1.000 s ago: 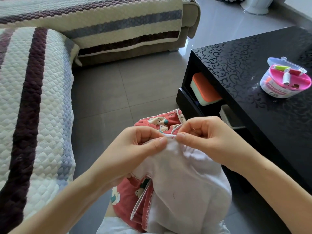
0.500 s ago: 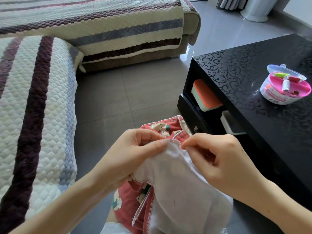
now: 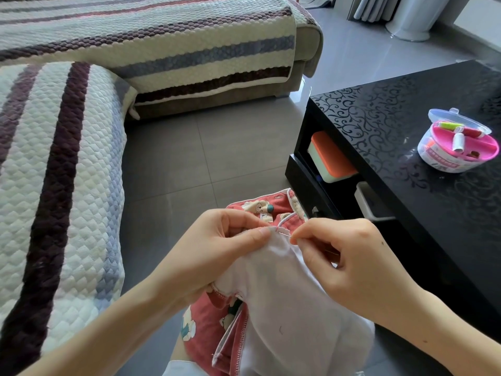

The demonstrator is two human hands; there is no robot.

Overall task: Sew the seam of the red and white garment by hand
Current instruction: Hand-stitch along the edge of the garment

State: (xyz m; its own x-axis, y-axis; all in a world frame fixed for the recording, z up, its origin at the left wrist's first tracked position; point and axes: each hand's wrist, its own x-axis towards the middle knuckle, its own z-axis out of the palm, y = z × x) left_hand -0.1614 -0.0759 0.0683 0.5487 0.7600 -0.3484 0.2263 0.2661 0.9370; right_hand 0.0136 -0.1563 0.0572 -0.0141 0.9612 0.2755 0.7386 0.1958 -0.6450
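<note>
The red and white garment (image 3: 287, 302) lies bunched in my lap, white lining outward, with red printed fabric showing at the top and lower left. My left hand (image 3: 217, 248) pinches its top seam edge between thumb and curled fingers. Just right of that spot, my right hand (image 3: 341, 256) pinches a thin silver needle (image 3: 284, 233) whose tip sits in the seam. No thread is visible to me.
A black coffee table (image 3: 433, 202) stands close on the right, carrying a pink and clear sewing kit (image 3: 458, 145) with thread spools. An orange-lidded box (image 3: 332, 158) sits on its shelf. A striped quilted sofa (image 3: 54, 172) fills the left and back; grey tile floor lies between.
My right hand has slid a little right and down from the seam, and the needle now shows between its fingertips and the fabric edge. My left hand keeps its pinch.
</note>
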